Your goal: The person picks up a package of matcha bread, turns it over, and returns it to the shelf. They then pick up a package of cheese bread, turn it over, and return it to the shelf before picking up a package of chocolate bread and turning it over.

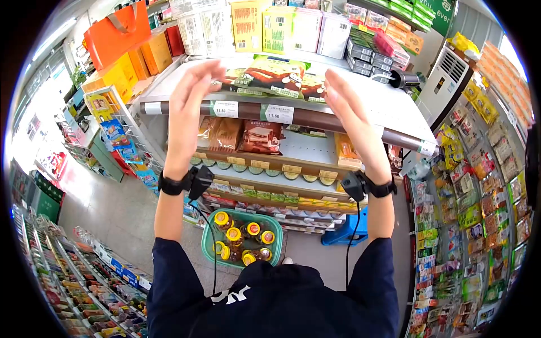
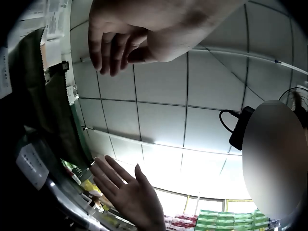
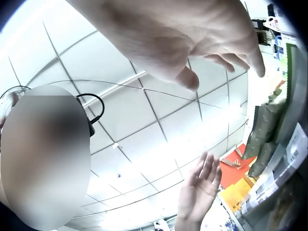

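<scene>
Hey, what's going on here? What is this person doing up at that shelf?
A person stands at a shop shelf with both arms raised. The left hand and the right hand are open, palms facing each other, on either side of a pile of green and brown snack packets lying on the top shelf. Neither hand grips anything. On the floor below sits a green basket holding yellow-capped bottles.

**Shop aisle, shelving all round**

I note a grey floor [image 1: 118, 214], a stocked shelf unit [image 1: 389, 110] ahead, snack racks [image 1: 479, 186] at right, and a white standing air conditioner [image 1: 445, 84] behind. Overhead: white tiled ceiling [image 2: 159, 120], lit tube [image 2: 159, 143].
</scene>
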`<act>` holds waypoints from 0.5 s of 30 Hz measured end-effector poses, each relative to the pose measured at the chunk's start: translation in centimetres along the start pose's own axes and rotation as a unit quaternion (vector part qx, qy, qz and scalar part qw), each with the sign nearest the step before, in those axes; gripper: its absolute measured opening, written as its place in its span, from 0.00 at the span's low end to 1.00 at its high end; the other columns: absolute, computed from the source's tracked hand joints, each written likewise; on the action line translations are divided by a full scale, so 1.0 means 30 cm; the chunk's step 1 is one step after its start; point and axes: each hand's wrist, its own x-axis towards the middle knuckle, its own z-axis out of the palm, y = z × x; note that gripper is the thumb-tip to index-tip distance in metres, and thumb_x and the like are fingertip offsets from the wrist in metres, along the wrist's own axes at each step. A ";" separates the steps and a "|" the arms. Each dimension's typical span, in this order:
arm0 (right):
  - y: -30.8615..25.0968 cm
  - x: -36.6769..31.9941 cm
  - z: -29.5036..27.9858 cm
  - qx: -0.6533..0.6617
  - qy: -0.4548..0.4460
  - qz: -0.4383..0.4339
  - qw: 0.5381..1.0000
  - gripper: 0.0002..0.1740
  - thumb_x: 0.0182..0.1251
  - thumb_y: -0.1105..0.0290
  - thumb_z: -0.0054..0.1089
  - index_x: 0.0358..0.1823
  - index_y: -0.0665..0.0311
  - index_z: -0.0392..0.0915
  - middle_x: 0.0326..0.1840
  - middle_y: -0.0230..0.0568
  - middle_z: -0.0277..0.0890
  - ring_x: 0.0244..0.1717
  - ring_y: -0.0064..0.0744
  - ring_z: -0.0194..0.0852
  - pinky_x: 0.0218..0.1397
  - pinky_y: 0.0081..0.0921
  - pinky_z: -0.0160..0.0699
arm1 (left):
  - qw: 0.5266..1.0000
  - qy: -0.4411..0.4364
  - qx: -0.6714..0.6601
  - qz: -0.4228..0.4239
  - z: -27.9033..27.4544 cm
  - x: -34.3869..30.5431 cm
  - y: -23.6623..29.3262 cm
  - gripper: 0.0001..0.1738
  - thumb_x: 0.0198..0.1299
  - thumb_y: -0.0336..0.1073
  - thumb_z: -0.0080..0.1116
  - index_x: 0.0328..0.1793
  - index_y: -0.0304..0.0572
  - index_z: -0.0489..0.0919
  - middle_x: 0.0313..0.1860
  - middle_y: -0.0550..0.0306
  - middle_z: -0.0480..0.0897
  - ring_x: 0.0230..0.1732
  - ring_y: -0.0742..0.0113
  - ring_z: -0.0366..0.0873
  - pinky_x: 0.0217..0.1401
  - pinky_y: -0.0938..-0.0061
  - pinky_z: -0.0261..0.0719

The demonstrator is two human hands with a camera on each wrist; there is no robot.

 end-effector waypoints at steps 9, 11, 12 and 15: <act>0.111 0.208 0.099 0.207 0.093 0.047 0.973 0.48 0.73 0.55 0.47 0.74 0.73 0.24 0.80 0.54 0.26 0.80 0.40 0.27 0.79 0.33 0.34 | 0.983 -0.076 0.035 -0.163 -0.015 0.156 -0.229 0.34 0.71 0.53 0.40 0.70 0.29 0.63 0.69 0.43 0.67 0.71 0.60 0.62 0.74 0.69 0.53; 0.150 0.249 0.120 0.208 0.118 0.051 0.970 0.42 0.74 0.55 0.46 0.74 0.75 0.36 0.78 0.52 0.40 0.77 0.38 0.42 0.77 0.30 0.45 | 0.979 -0.093 0.059 -0.174 0.016 0.157 -0.204 0.37 0.71 0.55 0.40 0.70 0.27 0.62 0.69 0.43 0.67 0.72 0.59 0.62 0.75 0.70 0.52; 0.157 0.261 0.123 0.207 0.121 0.049 0.970 0.42 0.74 0.55 0.46 0.74 0.75 0.36 0.78 0.52 0.40 0.77 0.38 0.42 0.77 0.30 0.45 | 0.973 -0.108 0.083 -0.187 0.026 0.159 -0.195 0.39 0.70 0.57 0.39 0.70 0.26 0.61 0.69 0.42 0.67 0.72 0.58 0.61 0.75 0.70 0.51; 0.140 0.271 0.143 0.293 0.116 0.052 0.948 0.24 0.76 0.58 0.44 0.62 0.70 0.61 0.61 0.42 0.68 0.59 0.25 0.67 0.65 0.26 0.64 | 0.972 -0.138 0.056 -0.184 0.035 0.165 -0.196 0.42 0.70 0.61 0.37 0.71 0.24 0.60 0.70 0.41 0.64 0.73 0.59 0.58 0.76 0.72 0.48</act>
